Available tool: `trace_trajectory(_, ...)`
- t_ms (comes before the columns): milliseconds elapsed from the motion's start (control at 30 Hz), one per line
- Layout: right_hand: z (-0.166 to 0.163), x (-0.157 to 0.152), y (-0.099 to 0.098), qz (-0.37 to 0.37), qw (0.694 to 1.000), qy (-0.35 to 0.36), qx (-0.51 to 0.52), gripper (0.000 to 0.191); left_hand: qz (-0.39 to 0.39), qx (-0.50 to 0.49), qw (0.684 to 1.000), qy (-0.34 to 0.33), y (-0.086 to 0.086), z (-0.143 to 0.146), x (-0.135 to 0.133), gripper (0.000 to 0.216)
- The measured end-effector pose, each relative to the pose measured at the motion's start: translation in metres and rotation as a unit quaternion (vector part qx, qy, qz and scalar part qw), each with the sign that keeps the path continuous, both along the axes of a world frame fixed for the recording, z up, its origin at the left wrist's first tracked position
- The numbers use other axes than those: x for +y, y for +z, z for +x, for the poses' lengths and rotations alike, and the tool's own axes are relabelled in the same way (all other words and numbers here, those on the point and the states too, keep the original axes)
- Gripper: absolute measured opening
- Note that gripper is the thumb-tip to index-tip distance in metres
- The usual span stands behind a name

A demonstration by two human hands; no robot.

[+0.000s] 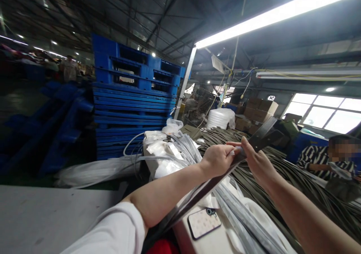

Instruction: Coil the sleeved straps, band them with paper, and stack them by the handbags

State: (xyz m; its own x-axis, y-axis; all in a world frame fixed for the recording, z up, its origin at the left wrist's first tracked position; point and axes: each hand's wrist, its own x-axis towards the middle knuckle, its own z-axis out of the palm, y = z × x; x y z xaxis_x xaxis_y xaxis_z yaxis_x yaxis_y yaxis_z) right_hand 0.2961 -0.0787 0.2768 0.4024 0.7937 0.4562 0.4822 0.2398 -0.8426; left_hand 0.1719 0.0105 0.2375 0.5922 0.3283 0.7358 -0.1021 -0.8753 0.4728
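Note:
Both my hands are raised over a heaped worktable and hold one long dark flat strip. It runs from the upper right down past my left forearm. My left hand is closed round the strip and a bit of clear plastic wrapping. My right hand grips the same strip just to the right, fingers pressed along it. Below lie clear plastic sleeves and a big pile of dark strips.
A phone lies face down on the white tabletop under my arms. Stacked blue pallets stand at the left. Cardboard boxes and a foam roll are behind. A person in a striped shirt sits at the right.

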Motion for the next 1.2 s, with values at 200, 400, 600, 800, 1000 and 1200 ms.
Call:
trace_trajectory(200,0.005,0.012,0.036,0.082,0.994,0.002,0.065,0.051,0.003,0.006,0.999,0.044,0.007,-0.005,0.007,0.037)
trace_trajectory(400,-0.011,0.023,0.033,0.040,0.997,0.039,0.053,0.052,0.000,-0.043,0.995,0.092,0.014,-0.006,0.010,0.042)
trace_trajectory(600,-0.008,0.020,0.060,0.103,0.993,-0.037,0.033,0.068,0.046,-0.024,0.989,0.138,0.007,-0.014,0.011,0.038)
trace_trajectory(800,-0.014,0.014,0.097,0.096,0.947,-0.199,-0.232,0.038,0.052,-0.031,0.979,0.197,0.011,-0.016,0.010,0.045)
trace_trajectory(1000,-0.032,0.012,0.101,0.088,0.927,-0.230,-0.284,0.033,0.048,-0.042,0.973,0.222,0.018,-0.017,0.011,0.050)
trace_trajectory(1200,-0.033,0.018,0.106,0.121,0.940,-0.219,-0.231,0.022,0.032,-0.055,0.973,0.222,0.024,-0.022,0.018,0.052)
